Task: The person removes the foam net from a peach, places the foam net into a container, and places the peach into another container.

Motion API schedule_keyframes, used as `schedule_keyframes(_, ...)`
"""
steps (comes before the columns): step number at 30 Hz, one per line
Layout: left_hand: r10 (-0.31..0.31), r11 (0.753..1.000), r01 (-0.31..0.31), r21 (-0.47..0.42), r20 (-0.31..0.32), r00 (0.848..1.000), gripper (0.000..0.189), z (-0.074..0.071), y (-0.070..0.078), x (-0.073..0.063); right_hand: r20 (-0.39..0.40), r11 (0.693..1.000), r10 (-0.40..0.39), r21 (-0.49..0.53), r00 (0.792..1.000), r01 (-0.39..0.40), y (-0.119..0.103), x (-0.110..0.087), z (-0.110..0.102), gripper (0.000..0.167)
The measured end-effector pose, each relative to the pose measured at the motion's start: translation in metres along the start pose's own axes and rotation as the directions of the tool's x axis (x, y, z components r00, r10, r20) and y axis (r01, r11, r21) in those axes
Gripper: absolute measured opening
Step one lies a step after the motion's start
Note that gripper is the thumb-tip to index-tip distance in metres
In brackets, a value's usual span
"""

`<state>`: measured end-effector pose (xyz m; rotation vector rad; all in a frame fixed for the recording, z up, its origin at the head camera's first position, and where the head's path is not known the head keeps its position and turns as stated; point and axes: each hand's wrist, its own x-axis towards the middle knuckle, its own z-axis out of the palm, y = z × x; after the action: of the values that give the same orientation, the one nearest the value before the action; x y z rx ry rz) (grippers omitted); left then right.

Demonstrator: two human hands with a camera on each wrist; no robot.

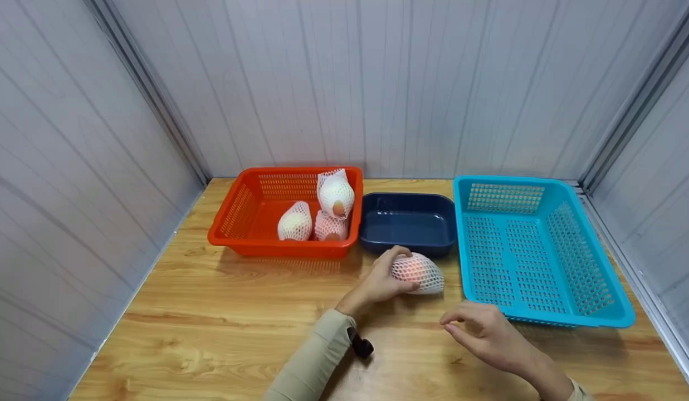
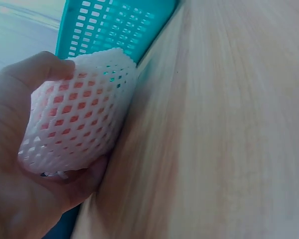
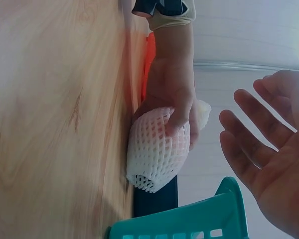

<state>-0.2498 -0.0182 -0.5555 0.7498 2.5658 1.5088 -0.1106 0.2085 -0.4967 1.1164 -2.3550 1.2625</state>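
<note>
My left hand (image 1: 384, 278) grips a reddish fruit in a white foam net (image 1: 425, 274), just in front of the navy dish. In the left wrist view the thumb and fingers curl round the foam net (image 2: 77, 114), close above the wood. My right hand (image 1: 492, 337) hovers near the blue basket's front left corner and holds nothing. Its fingers (image 3: 254, 129) are loosely bent and apart from the fruit in the right wrist view. The netting hides most of the fruit, so its kind is unclear.
At the left, a red basket (image 1: 288, 249) holds three net-wrapped fruits (image 1: 335, 196). A navy dish (image 1: 408, 245) stands between it and the large blue basket (image 1: 600, 321) at the right. White panel walls (image 1: 377, 83) enclose the back and sides of the wooden table (image 1: 210, 334).
</note>
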Motion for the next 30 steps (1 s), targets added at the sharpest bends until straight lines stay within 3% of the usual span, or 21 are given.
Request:
schedule_keyframes(4, -0.010, 0.989, 0.005, -0.145, -0.033, 0.999, 0.058, -0.004, 0.000, -0.007, -0.008, 1.000, 0.022, -0.001, 1.000, -0.022, -0.001, 0.002, -0.001, 0.026)
schedule_keyframes(8, -0.007, 0.933, -0.001, -0.359, -0.021, 1.000, 0.056, -0.012, 0.004, -0.018, -0.070, 1.000, 0.008, -0.010, 0.997, -0.008, -0.003, 0.002, -0.001, 0.029)
schedule_keyframes(13, 0.037, 0.861, -0.038, -0.507, -0.012, 0.999, 0.053, -0.022, 0.014, -0.029, -0.193, 0.998, 0.018, -0.063, 0.981, -0.030, -0.003, 0.007, -0.004, 0.034)
schedule_keyframes(18, 0.047, 0.726, 0.002, -0.687, 0.053, 0.998, 0.053, -0.025, 0.027, -0.038, -0.292, 0.996, -0.021, -0.092, 0.956, -0.006, -0.002, 0.016, -0.007, 0.037)
schedule_keyframes(20, 0.049, 0.684, 0.028, -0.729, 0.083, 0.995, 0.053, -0.025, 0.033, -0.041, -0.311, 0.995, -0.036, -0.098, 0.950, 0.005, -0.003, 0.020, -0.009, 0.037)
schedule_keyframes(25, 0.079, 0.626, 0.048, -0.778, 0.125, 0.989, 0.054, -0.026, 0.040, -0.044, -0.338, 0.991, -0.090, -0.125, 0.937, 0.051, -0.006, 0.035, -0.011, 0.036)
schedule_keyframes(30, 0.113, 0.574, 0.070, -0.816, 0.164, 0.980, 0.051, -0.022, 0.035, -0.045, -0.321, 0.982, -0.157, -0.149, 0.934, 0.114, -0.002, 0.044, -0.005, 0.035)
